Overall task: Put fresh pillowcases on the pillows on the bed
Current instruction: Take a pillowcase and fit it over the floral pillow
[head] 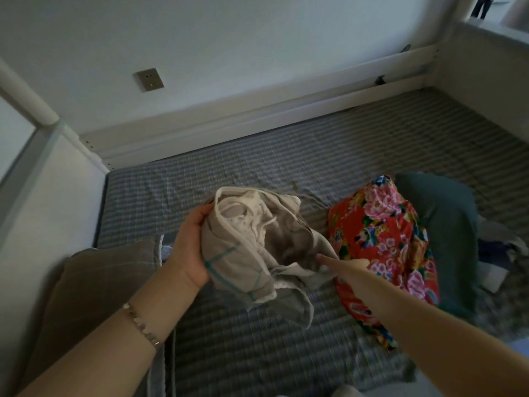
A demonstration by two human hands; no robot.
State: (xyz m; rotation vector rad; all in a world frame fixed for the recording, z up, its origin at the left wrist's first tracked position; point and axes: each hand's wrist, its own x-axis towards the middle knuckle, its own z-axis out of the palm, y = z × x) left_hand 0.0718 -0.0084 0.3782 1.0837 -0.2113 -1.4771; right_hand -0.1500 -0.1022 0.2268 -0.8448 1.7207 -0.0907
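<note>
A bunched grey pillowcase (252,242) with thin teal lines and white edging hangs above the bed (257,167), its opening turned up toward me. My left hand (190,247) grips its left side. My right hand (343,265) holds the right edge of the opening, with part of the fingers hidden by the cloth. A grey-brown striped pillow (94,287) lies at the bed's near left. A red floral pillow (383,242) lies to the right, next to a dark teal pillow (446,224).
The mattress has a grey checked sheet. White bed-frame boards (257,116) run along the wall and both ends. A wall socket (148,79) sits above the far rail. Crumpled dark cloth (498,253) lies at the right edge.
</note>
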